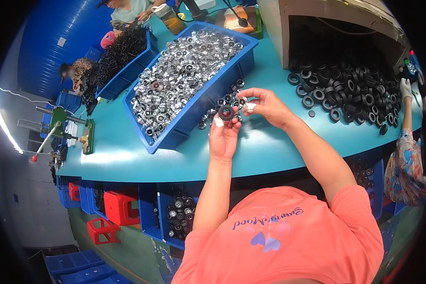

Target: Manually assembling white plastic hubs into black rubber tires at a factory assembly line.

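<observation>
Along the front edge of the teal table point(279, 151), open room lies between a blue plastic tub point(246, 61) and a heap of black rubbery rings point(350, 90). Beside the tub, the left hand point(224, 137) grips a thick, matte-black ring point(221, 113) with a round hole; the right hand point(270, 108) pinches a shiny silver round part point(243, 101).

Thick black ring point(221, 113), held aloft

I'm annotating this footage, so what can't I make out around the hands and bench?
Head view:
Small dark round part by the white-taped right hand: too small to identify.
Part of the white-taped left hand: behind the round black ring.
Floor of the long blue plastic bin: under shiny silver parts.
Floral-sleeved co-worker: cut off by dark rim.
</observation>
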{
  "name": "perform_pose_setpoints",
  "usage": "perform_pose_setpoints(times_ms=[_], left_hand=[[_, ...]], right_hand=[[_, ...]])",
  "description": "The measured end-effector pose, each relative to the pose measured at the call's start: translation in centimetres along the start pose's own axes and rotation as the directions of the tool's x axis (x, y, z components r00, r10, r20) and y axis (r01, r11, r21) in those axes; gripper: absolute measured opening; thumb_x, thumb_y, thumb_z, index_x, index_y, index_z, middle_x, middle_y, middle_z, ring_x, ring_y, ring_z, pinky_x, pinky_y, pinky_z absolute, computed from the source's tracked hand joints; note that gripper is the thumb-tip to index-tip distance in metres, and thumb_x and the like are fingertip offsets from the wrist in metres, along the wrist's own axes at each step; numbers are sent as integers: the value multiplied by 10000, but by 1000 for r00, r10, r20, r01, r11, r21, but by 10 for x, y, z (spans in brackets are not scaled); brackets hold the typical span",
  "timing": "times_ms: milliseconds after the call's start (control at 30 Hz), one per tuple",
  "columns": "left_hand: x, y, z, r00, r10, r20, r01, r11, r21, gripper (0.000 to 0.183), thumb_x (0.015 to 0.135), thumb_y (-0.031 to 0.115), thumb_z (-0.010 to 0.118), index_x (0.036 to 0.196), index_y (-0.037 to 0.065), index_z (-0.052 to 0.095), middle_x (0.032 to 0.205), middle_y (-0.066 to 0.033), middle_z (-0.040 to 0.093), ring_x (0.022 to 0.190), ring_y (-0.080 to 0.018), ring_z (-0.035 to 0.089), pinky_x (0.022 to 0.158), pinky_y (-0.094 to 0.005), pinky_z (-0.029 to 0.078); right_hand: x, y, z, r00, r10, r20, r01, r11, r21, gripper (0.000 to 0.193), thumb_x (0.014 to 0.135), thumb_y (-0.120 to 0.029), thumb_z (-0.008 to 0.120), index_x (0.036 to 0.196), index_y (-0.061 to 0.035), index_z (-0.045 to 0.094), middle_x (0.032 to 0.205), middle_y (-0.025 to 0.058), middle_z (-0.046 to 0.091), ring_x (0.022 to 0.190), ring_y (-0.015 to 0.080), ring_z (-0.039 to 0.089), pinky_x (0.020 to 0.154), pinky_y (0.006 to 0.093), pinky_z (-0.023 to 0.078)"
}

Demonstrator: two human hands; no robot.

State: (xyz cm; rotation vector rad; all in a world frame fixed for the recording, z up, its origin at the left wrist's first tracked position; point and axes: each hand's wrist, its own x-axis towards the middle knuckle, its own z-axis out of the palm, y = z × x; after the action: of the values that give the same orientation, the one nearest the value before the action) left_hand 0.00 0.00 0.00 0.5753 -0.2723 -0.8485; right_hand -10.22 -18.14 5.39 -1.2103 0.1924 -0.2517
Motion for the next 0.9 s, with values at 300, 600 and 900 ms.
perform_pose_setpoints(times_ms=[300, 600, 900], left_hand=[[-1, 0, 2, 1000, 0, 8, 0, 999, -34, 364, 1069, 290, 535, 1316, 24, 549, 1292, -191, 630, 989, -191, 641, 886, -337, 573], [-2, 1, 0, 998, -1, 55, 5, 998, -68, 276, 1051, 177, 535, 1284, 37, 579, 1299, -170, 623, 1026, -216, 643, 931, -366, 572], [-3, -4, 6, 997, 66, 30, -69, 994, 90, 408, 1016, 174, 601, 1390, 39, 508, 1296, -123, 614, 1112, -224, 614, 972, -376, 528]], right_hand=[[-4, -5, 3, 999, -28, 19, 28, 999, 30, 464, 867, -30, 705, 1318, 29, 614, 1086, 105, 737, 980, 133, 692, 915, 290, 548], [-5, -7, 8, 998, -59, 20, 60, 994, -89, 427, 872, -34, 733, 1287, 3, 640, 1085, 64, 719, 978, 110, 666, 909, 291, 551], [-8, -1, 19, 941, -339, 13, 319, 870, -375, 256, 788, -22, 779, 1028, -30, 691, 993, 29, 659, 878, 134, 675, 788, 281, 568]])
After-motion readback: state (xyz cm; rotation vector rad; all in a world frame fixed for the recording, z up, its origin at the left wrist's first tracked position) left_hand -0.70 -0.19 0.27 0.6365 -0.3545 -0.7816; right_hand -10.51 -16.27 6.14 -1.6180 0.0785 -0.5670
